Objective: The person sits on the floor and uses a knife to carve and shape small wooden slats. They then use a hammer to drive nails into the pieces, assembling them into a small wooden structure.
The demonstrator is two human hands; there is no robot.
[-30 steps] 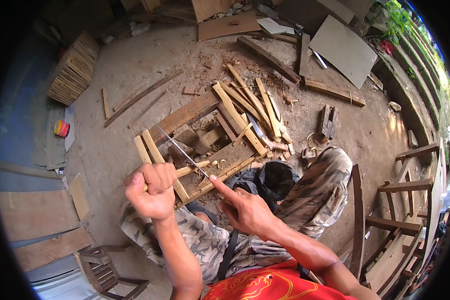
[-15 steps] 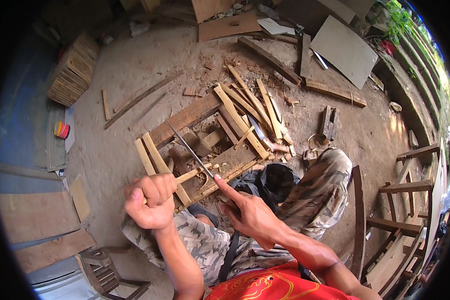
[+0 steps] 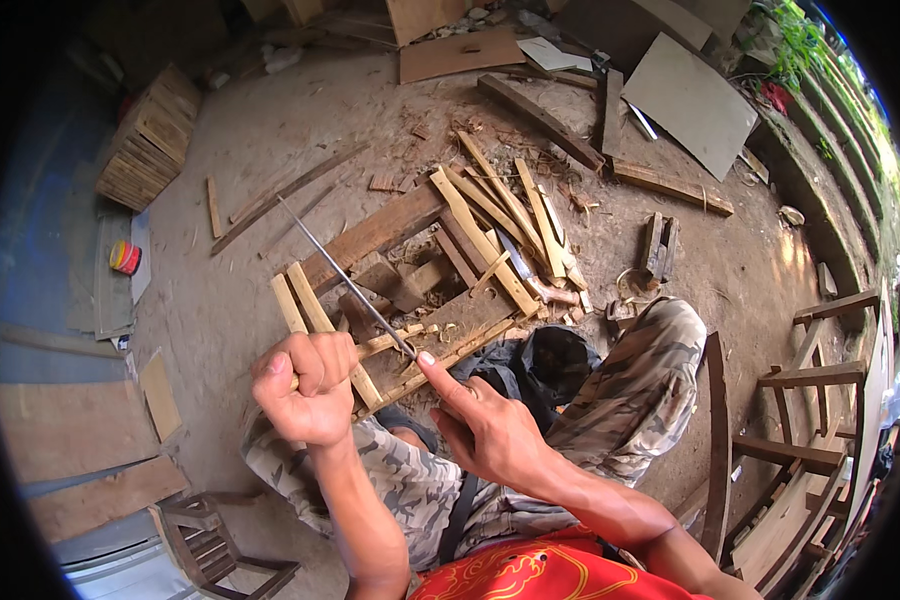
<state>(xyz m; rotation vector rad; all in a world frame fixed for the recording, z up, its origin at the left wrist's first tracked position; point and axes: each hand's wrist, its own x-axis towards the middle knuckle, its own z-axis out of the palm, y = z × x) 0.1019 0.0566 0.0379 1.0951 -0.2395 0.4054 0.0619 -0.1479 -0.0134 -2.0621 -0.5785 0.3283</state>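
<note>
My left hand (image 3: 305, 385) is closed round a slim wooden stick (image 3: 377, 346), which sticks out to the right over the wooden frame. My right hand (image 3: 500, 430) grips a long, thin metal file (image 3: 342, 272), its handle hidden in the palm and its index finger stretched along the near end. The file slants up and left across the stick and seems to touch it close to the fingertip. Under them lies a low, dark wooden frame (image 3: 375, 238) with pale wooden strips (image 3: 315, 312) laid across it, shavings and small offcuts about it.
A wooden-handled blade (image 3: 552, 293) lies beside a heap of pale strips (image 3: 515, 215) on the right. My camouflage-clad knees (image 3: 630, 385) flank a black bag (image 3: 555, 360). Dark beams (image 3: 540, 120) and boards (image 3: 690, 105) lie farther off; a stack of wood (image 3: 150, 140) stands at left.
The file has slid forward and left across the stick, so its tip reaches farther past the frame. My right hand has shifted slightly left; my left hand keeps its hold almost in place.
</note>
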